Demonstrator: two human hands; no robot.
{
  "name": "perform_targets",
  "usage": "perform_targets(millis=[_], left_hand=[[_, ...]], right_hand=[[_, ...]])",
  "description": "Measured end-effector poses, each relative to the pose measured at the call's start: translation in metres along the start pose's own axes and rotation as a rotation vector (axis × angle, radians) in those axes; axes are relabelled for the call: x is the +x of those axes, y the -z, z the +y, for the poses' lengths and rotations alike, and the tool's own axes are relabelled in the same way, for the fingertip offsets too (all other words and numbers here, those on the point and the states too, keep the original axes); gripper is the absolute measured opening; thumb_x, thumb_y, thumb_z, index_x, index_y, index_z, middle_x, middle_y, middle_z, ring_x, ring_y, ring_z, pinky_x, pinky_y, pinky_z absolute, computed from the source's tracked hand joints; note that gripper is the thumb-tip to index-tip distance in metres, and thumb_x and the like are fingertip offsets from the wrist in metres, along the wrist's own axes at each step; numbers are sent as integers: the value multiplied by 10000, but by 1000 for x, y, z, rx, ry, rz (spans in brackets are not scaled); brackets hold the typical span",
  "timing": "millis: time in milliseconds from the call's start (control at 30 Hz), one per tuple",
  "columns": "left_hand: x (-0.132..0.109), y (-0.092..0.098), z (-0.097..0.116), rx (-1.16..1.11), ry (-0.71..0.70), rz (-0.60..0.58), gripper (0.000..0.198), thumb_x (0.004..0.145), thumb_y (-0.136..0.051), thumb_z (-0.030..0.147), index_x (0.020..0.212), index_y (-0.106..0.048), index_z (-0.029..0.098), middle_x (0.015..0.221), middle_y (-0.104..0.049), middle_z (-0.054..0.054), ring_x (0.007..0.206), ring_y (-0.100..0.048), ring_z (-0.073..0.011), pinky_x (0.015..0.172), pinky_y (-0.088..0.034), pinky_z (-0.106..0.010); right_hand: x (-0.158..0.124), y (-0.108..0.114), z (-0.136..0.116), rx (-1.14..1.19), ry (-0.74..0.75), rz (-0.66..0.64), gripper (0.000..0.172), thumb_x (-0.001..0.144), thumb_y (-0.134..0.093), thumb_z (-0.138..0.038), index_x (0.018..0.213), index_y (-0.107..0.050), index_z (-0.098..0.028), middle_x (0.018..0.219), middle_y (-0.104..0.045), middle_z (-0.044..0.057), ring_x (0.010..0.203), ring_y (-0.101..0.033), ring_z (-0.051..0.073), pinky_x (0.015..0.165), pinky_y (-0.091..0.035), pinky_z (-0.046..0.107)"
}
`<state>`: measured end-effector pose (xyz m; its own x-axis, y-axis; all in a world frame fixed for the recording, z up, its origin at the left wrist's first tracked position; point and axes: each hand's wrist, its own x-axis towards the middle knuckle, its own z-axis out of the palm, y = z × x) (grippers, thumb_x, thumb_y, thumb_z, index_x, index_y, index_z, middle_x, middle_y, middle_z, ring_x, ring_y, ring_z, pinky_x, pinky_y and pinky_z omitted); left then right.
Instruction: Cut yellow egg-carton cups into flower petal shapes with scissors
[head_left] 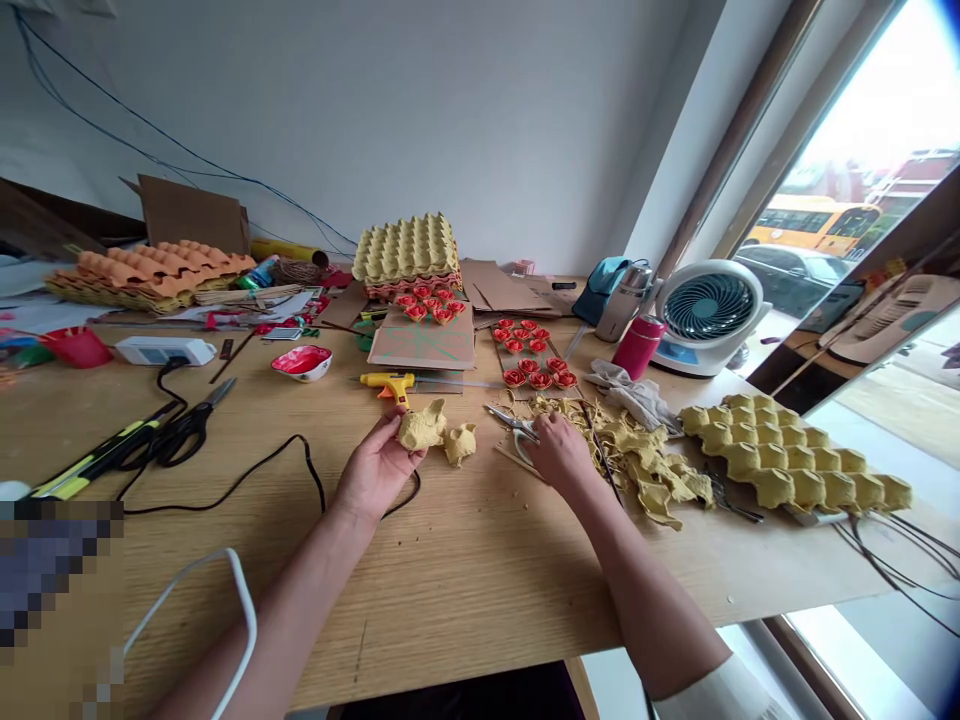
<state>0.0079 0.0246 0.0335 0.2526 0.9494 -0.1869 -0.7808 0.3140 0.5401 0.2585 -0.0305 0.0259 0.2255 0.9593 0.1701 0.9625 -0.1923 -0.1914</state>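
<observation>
My left hand [377, 462] grips a cut piece of yellow egg carton [421, 426] just above the wooden table [465, 570]. A second small carton piece [460, 442] lies right beside it. My right hand [556, 450] rests on the table, its fingers closed around the handles of small scissors [512, 421] whose blades point left. A heap of yellow carton scraps [637, 462] lies just to the right of that hand.
A yellow egg tray [795, 462] sits at the right edge. A glue gun [390, 383], red paper roses [534, 362] on cardboard, a stack of egg trays [406, 250], a red bowl [301, 362], black scissors [187, 430], a fan [706, 312] and a red bottle [639, 345] surround the work area.
</observation>
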Motion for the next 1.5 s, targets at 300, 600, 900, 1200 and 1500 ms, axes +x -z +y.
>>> perform_targets(millis=[300, 600, 900, 1200, 1500], left_hand=[[-8, -1, -11, 258, -38, -168, 229, 719, -806, 157, 925, -707, 181, 908, -708, -8, 775, -653, -119, 648, -520, -197], [-9, 1, -9, 222, -11, -216, 229, 743, -799, 208, 954, -711, 208, 992, -705, -15, 863, -662, -143, 728, -546, -241], [-9, 5, -15, 170, 138, -249, 154, 838, -694, 198, 991, -704, 212, 1108, -706, -67, 915, -699, -201, 632, -574, -263], [-21, -1, -34, 341, 278, -276, 167, 821, -731, 231, 979, -702, 186, 954, -698, -45, 735, -675, -149, 566, -567, -239], [-28, -6, -34, 658, 105, -310, 464, 766, -790, 386, 1170, -619, 234, 1195, -651, -102, 956, -698, -252, 658, -605, -295]], right_hand=[[3, 4, 19, -15, -57, -41, 203, 894, -579, -332, 946, -658, -153, 990, -693, 156, 918, -648, 268, 768, -427, 322], [-12, 24, 25, 645, 85, -70, 274, 871, -571, -449, 871, -608, -178, 675, -558, -24, 615, -493, 138, 556, -339, 235], [-26, 23, -22, 1341, 85, -231, 393, 723, -723, -572, 752, -597, -200, 626, -536, -22, 560, -441, 123, 531, -346, 251], [-34, 8, -50, 1627, -31, -178, 501, 579, -860, -517, 867, -587, -212, 696, -570, -28, 605, -522, 134, 554, -411, 260], [-29, 4, -46, 1534, 1, 11, 517, 612, -820, -581, 855, -536, -223, 721, -545, -23, 617, -506, 133, 573, -435, 262]])
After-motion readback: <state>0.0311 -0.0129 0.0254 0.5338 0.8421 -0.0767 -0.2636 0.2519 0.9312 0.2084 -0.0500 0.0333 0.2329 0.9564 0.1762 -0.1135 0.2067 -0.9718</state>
